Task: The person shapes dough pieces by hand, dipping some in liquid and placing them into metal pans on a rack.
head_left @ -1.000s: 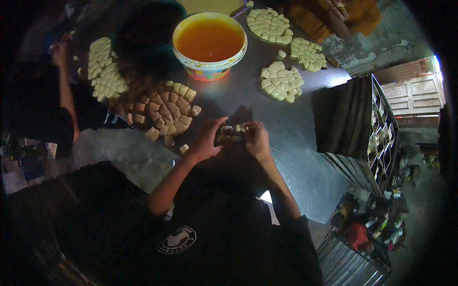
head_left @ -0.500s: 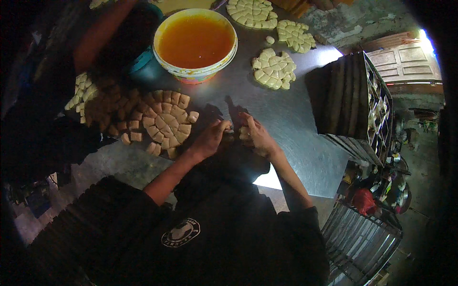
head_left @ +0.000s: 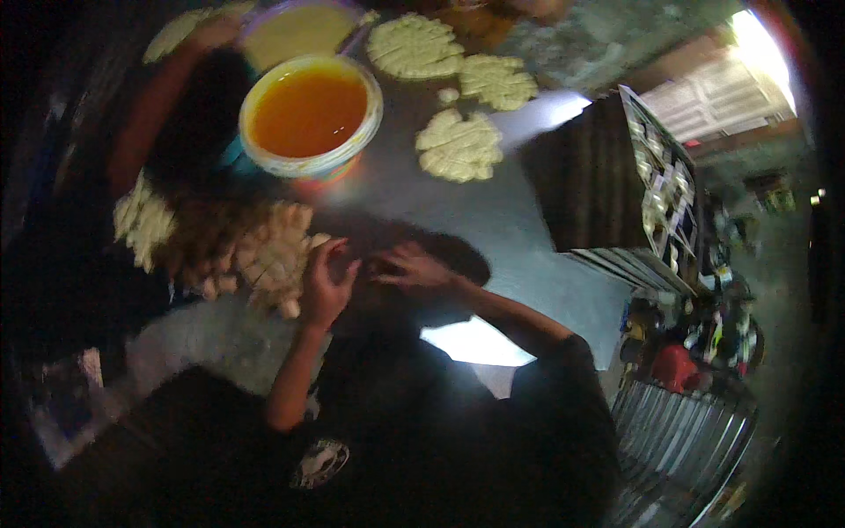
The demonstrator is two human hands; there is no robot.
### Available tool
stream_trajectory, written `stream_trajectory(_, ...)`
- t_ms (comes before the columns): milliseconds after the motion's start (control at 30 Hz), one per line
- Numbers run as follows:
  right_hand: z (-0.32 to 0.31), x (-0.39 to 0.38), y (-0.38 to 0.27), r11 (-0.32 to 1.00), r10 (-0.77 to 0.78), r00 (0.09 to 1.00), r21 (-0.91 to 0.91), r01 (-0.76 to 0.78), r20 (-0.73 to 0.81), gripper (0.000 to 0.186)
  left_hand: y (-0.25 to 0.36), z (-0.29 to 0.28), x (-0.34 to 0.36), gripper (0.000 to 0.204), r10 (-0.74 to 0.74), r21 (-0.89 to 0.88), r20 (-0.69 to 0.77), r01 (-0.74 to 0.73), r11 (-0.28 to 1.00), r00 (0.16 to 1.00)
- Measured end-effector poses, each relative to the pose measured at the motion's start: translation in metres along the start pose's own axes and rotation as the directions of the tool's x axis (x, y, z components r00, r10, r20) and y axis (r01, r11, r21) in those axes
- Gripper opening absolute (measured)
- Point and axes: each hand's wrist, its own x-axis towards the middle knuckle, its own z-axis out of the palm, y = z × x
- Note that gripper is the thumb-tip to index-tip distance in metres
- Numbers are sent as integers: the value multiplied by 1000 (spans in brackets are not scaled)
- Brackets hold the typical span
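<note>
Blurred by motion, my left hand (head_left: 326,289) is at the right edge of a round cluster of cut dough pieces (head_left: 273,255), thumb and fingers apart, fingertips close to an outer piece. I see nothing gripped in it. Just to its right, my right hand (head_left: 415,267) hovers low over the metal table (head_left: 537,229) with fingers stretched toward the left hand. It appears to hold nothing, though its fingertips are in shadow. Beyond the hands stands a white bucket (head_left: 255,151) of orange liquid.
Pale scored dough rounds (head_left: 459,145) lie at the far right, with a small dough ball (head_left: 448,95) beside them. A purple-rimmed basin (head_left: 299,31) sits behind the bucket. Another person's arm (head_left: 163,106) reaches in from the left. A dark rack (head_left: 590,176) stands against the table's right side.
The view has shifted and blurred. My hands, earlier pinching close together over the table, have parted their fingers; the left has moved to the dough cluster's edge.
</note>
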Motion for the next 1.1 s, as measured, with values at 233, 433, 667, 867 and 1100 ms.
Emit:
stream_trajectory(233,22,29,61,904,-218,969,349,247,-120,46,35,37,19,32,19,43,-123,-14,999,992)
stream_trajectory(433,-124,-121,-54,-90,249,939,971,-223,239,74,54,95,-22,29,9,12,-144,-7,1000,990)
stream_trajectory(667,-309,-379,-86,42,701,691,978,204,-174,55,67,160,-78,29,-179,38,-34,180,983,983)
stream_trajectory(867,-405,-563,-22,509,832,-70,808,-298,-550,52,102,186,-79,27,-218,-26,-1,218,976,976)
stream_trajectory(1100,-389,-597,9,201,918,-142,743,-639,-370,52,96,169,-82,28,-187,-9,-23,187,982,982)
